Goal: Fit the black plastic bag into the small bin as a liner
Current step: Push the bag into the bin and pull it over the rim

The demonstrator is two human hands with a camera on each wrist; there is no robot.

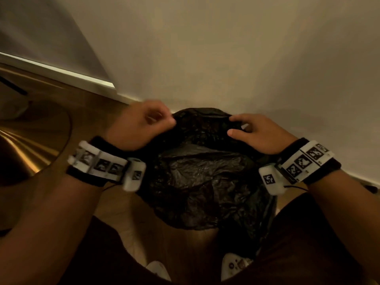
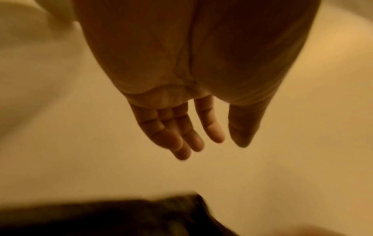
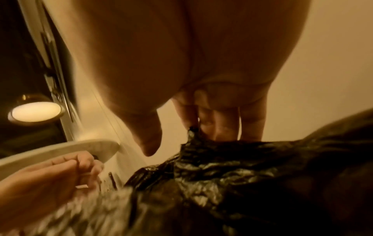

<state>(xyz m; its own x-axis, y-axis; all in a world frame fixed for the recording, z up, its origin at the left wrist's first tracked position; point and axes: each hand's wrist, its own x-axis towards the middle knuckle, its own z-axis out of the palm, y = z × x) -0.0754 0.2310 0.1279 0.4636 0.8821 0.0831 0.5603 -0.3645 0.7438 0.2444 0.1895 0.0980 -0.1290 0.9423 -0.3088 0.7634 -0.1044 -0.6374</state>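
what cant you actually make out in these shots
- Small bin: hidden in every view under the crinkled black plastic bag.
- Left hand: head view shows curled fingers, the left wrist view straight ones; grip unclear.
- Right hand: fingertips buried in bag folds, right wrist view.
- Bag bottom: covered by its own folds.

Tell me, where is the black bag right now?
In the head view, the crinkly black plastic bag sits centre, between left hand and right hand, near the wall.

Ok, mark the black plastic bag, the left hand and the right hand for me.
black plastic bag [image 1: 205, 171]: head view, crinkled middle of the plastic.
left hand [image 1: 144, 124]: head view, back of the hand, at the bag's left edge.
right hand [image 1: 261, 134]: head view, back of the hand, fingers on the bag's far edge.
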